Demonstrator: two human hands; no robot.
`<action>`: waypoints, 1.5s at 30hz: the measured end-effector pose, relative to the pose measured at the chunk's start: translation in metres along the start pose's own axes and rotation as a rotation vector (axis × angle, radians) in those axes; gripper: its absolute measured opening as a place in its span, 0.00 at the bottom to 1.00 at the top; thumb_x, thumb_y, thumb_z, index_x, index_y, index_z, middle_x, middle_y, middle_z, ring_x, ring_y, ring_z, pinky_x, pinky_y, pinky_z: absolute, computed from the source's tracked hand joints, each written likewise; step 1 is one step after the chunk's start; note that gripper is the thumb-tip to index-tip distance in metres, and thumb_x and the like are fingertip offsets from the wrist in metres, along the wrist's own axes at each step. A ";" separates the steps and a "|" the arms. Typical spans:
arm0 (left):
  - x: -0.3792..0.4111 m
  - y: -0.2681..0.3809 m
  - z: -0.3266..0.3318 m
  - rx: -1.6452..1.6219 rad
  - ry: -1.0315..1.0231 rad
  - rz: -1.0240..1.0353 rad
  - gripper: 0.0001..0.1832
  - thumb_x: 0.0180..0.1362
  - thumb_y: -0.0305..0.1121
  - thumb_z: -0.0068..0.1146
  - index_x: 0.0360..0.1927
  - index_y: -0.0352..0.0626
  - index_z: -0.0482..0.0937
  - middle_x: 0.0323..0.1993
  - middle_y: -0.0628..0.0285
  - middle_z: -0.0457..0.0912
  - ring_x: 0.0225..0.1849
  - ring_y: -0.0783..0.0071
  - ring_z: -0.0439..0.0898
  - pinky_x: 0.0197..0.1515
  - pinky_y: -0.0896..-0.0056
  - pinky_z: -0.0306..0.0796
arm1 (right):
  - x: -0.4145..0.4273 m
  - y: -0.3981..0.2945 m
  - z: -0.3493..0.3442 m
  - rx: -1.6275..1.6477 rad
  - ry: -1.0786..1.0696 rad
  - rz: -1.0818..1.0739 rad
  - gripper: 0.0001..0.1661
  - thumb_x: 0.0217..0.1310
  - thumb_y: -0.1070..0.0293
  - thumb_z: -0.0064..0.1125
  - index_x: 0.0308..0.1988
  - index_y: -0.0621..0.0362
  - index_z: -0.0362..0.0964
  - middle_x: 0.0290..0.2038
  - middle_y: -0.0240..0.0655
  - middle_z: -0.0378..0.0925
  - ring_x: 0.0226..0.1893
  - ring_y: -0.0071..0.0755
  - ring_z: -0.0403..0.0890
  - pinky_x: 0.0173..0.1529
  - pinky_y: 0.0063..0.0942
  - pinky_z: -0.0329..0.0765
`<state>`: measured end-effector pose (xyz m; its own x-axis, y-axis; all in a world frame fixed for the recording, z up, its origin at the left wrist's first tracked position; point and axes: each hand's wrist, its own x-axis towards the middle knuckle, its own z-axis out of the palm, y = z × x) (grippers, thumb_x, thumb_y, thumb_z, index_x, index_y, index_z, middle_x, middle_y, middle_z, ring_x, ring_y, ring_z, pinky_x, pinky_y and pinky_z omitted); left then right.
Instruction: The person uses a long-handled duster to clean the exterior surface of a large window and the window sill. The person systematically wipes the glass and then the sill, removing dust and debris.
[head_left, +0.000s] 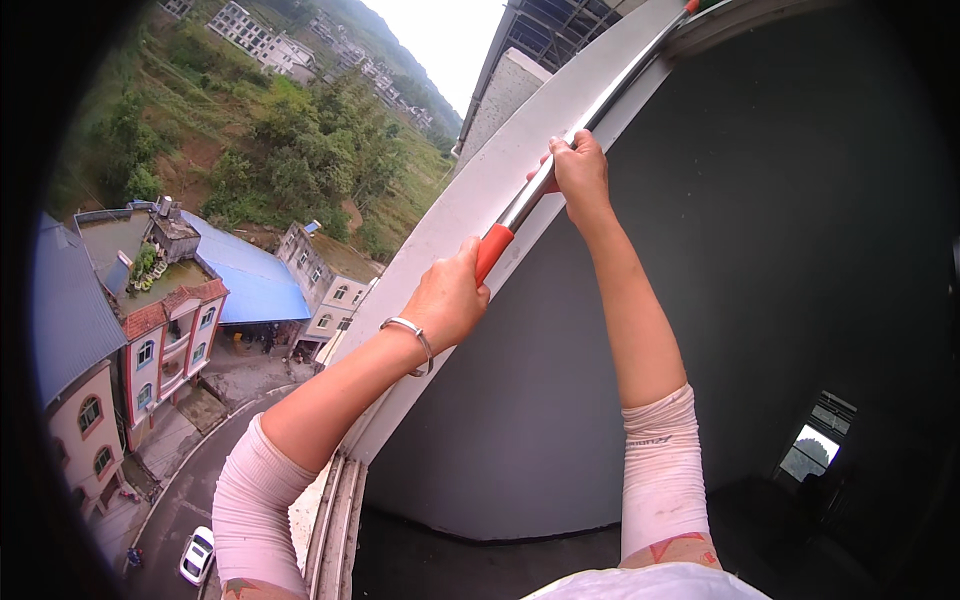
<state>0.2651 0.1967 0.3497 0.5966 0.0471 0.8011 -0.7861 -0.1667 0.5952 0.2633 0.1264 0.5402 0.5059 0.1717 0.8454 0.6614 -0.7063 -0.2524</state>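
My left hand is closed around the orange grip of a long metal pole. A bangle sits on that wrist. Farther up, my right hand wraps the pole's silver and dark shaft, thumb along it. The pole runs up to the right, along the white window jamb, and a small orange part shows at its upper visible end. Whether the pole touches the jamb, I cannot tell. Both forearms wear pale sleeves.
On the left is a long drop outside to a road with a white car and houses. Window tracks run along the sill. To the right lies a dark interior with a grey wall and a small bright window.
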 end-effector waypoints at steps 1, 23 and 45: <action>-0.003 -0.001 -0.004 0.038 -0.003 0.002 0.18 0.50 0.25 0.49 0.45 0.36 0.62 0.28 0.39 0.77 0.34 0.41 0.77 0.39 0.50 0.71 | 0.002 -0.002 0.003 -0.020 0.004 0.014 0.07 0.61 0.72 0.42 0.35 0.66 0.62 0.27 0.41 0.72 0.20 0.36 0.80 0.23 0.30 0.80; -0.045 -0.001 -0.077 0.060 0.274 0.247 0.33 0.57 0.33 0.51 0.65 0.62 0.52 0.25 0.44 0.76 0.28 0.44 0.76 0.29 0.52 0.67 | -0.004 -0.065 0.033 -0.116 -0.040 -0.119 0.12 0.56 0.71 0.41 0.25 0.70 0.62 0.22 0.45 0.70 0.16 0.42 0.78 0.14 0.34 0.80; 0.067 0.113 -0.049 -0.191 0.298 0.394 0.25 0.63 0.51 0.40 0.63 0.66 0.59 0.23 0.56 0.78 0.16 0.73 0.71 0.34 0.63 0.72 | 0.076 -0.157 -0.064 -0.084 0.282 -0.320 0.10 0.51 0.72 0.45 0.33 0.67 0.69 0.26 0.42 0.73 0.27 0.39 0.76 0.31 0.34 0.73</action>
<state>0.2085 0.2292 0.4731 0.2001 0.2995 0.9329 -0.9734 -0.0472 0.2240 0.1627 0.2062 0.6747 0.1043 0.2050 0.9732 0.7072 -0.7033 0.0723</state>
